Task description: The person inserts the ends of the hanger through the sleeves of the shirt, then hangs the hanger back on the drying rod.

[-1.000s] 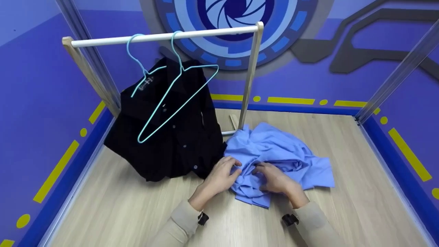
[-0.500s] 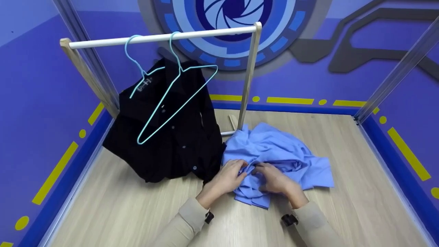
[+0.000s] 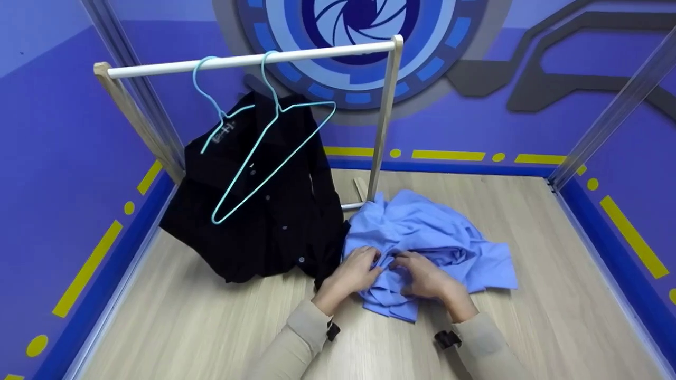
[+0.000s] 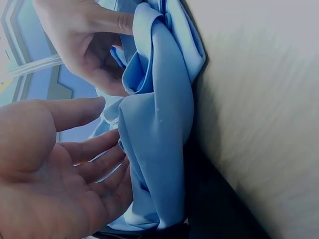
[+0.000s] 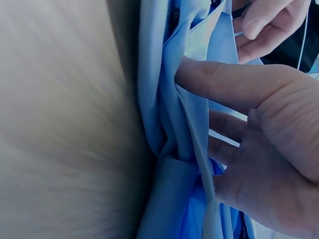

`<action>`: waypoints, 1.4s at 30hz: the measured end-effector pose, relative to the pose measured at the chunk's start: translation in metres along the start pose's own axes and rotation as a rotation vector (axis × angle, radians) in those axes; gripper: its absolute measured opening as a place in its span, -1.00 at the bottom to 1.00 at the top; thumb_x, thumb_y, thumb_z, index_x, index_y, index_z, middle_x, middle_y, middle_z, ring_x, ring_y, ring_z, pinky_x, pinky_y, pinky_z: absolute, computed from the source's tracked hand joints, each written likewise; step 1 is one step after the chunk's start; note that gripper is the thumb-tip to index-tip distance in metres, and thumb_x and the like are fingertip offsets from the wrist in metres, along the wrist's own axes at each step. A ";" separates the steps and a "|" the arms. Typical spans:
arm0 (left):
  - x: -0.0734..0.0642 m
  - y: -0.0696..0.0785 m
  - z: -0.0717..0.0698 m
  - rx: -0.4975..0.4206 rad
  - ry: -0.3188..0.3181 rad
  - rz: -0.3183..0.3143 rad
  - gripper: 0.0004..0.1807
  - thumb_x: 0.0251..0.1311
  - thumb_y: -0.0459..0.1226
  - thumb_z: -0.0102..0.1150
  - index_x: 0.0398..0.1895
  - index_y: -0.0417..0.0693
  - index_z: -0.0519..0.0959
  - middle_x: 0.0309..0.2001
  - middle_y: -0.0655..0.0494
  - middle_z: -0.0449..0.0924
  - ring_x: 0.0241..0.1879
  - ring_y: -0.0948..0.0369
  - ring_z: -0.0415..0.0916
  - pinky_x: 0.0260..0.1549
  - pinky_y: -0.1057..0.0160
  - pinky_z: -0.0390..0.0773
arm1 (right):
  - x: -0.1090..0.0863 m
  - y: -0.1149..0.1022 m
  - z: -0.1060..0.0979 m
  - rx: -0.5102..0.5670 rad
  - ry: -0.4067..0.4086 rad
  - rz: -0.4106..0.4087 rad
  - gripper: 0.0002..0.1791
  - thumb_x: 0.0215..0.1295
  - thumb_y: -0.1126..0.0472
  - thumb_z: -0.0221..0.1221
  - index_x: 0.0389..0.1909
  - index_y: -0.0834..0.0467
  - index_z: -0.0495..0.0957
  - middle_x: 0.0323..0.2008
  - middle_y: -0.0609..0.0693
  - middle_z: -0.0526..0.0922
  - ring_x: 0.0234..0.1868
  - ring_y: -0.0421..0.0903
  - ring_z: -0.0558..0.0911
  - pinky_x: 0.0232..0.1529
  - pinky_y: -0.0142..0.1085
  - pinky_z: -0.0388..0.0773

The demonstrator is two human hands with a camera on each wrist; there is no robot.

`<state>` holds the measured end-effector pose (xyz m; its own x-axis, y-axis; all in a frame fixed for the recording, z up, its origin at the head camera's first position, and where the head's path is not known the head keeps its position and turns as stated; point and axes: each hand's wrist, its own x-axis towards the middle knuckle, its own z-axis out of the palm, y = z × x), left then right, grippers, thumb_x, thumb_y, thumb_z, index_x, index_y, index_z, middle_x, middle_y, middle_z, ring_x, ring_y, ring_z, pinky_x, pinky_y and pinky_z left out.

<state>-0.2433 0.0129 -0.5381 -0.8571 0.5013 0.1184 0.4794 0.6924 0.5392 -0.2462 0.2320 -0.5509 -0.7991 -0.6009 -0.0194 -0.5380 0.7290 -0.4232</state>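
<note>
Several fingers [image 4: 94,147] of the left hand [image 3: 356,270] touch a rumpled blue garment [image 3: 425,224], with the thumb [image 4: 75,113] held apart from them. On its right, the right hand [image 3: 425,277] sets its thumb against a fold of the same cloth. Its other fingertips vanish behind that fold, so I cannot tell whether it pinches the fabric.

The garment lies bunched on the right half of a pale wood floor [image 3: 533,327], one flap spread to the far right of the hands. Beige sleeves [image 3: 488,345] come in from the near edge, a small black device [image 3: 448,339] at each wrist.

Just left of the blue cloth is a black shirt [image 3: 259,227], its collar on the left hanger [image 3: 222,113]. The right hanger [image 3: 278,108] hangs in front of it. Both hook over the white rail [image 3: 338,51] of a wooden-legged rack [image 3: 384,116]. Beyond stands a blue-purple wall [image 3: 475,132] with a round emblem [image 3: 359,13].
</note>
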 end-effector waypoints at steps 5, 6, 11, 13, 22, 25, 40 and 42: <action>0.005 0.001 0.003 0.005 -0.011 -0.050 -0.82 0.35 -0.29 0.30 -0.09 -0.20 0.61 -0.16 0.01 0.62 -0.08 0.09 0.58 -0.04 0.18 0.55 | -0.002 0.002 0.001 0.027 0.006 0.010 -0.41 -0.12 0.37 0.55 0.04 0.23 0.63 0.25 0.29 0.52 0.27 0.32 0.48 0.30 0.19 0.35; 0.006 0.001 0.004 0.008 -0.010 -0.061 -0.83 0.35 -0.28 0.31 -0.11 -0.19 0.61 -0.19 0.02 0.61 -0.11 0.11 0.57 -0.07 0.20 0.55 | -0.003 0.002 0.002 0.030 0.007 0.011 -0.41 -0.12 0.37 0.55 0.04 0.23 0.63 0.26 0.29 0.52 0.26 0.32 0.48 0.30 0.19 0.35; 0.007 0.000 0.007 0.033 0.008 -0.110 -0.84 0.32 -0.27 0.34 -0.17 -0.15 0.60 -0.24 0.09 0.57 -0.17 0.15 0.56 -0.14 0.21 0.56 | -0.003 0.003 0.001 0.041 -0.008 0.023 -0.42 -0.08 0.36 0.53 0.06 0.21 0.63 0.27 0.28 0.51 0.28 0.31 0.47 0.31 0.20 0.34; 0.007 0.000 0.009 0.039 0.029 -0.103 -0.84 0.30 -0.27 0.36 -0.20 -0.15 0.59 -0.27 0.10 0.56 -0.20 0.14 0.57 -0.17 0.21 0.56 | -0.003 0.004 0.000 0.042 -0.014 0.022 -0.42 -0.07 0.36 0.53 0.06 0.20 0.63 0.27 0.28 0.51 0.28 0.31 0.46 0.31 0.20 0.33; 0.008 -0.013 0.013 -0.015 0.130 -0.039 -0.83 0.23 -0.39 0.32 -0.48 -0.15 0.55 -0.48 0.09 0.53 -0.36 0.10 0.56 -0.31 0.19 0.54 | -0.007 0.007 -0.001 0.063 0.007 -0.016 -0.43 -0.05 0.34 0.53 0.06 0.24 0.63 0.22 0.29 0.54 0.29 0.35 0.44 0.30 0.22 0.32; 0.008 -0.018 0.011 -0.088 0.122 -0.059 -0.83 0.25 -0.40 0.31 -0.49 -0.15 0.57 -0.50 0.12 0.52 -0.39 0.13 0.54 -0.32 0.20 0.53 | -0.008 0.008 0.001 0.084 0.018 -0.014 -0.43 -0.03 0.32 0.52 0.08 0.24 0.63 0.20 0.27 0.55 0.29 0.34 0.44 0.31 0.22 0.31; 0.004 -0.031 0.008 -0.292 0.078 -0.111 -0.90 0.30 -0.39 0.27 -0.40 -0.18 0.63 -0.41 0.15 0.58 -0.33 0.21 0.49 -0.21 0.21 0.53 | -0.016 0.019 0.006 0.182 0.131 -0.123 -0.44 0.04 0.29 0.54 0.12 0.19 0.62 0.08 0.04 0.65 0.12 0.08 0.59 0.14 0.07 0.50; 0.003 -0.032 0.007 -0.314 0.076 -0.114 -0.91 0.32 -0.38 0.25 -0.38 -0.19 0.63 -0.39 0.15 0.58 -0.31 0.20 0.49 -0.19 0.20 0.53 | -0.018 0.021 0.005 0.219 0.140 -0.130 -0.45 0.09 0.27 0.52 0.14 0.16 0.61 0.09 0.00 0.65 0.14 0.05 0.59 0.15 0.05 0.50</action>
<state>-0.2598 -0.0041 -0.5610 -0.9191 0.3817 0.0978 0.3084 0.5423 0.7816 -0.2419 0.2565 -0.5635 -0.7648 -0.6223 0.1665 -0.5796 0.5519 -0.5995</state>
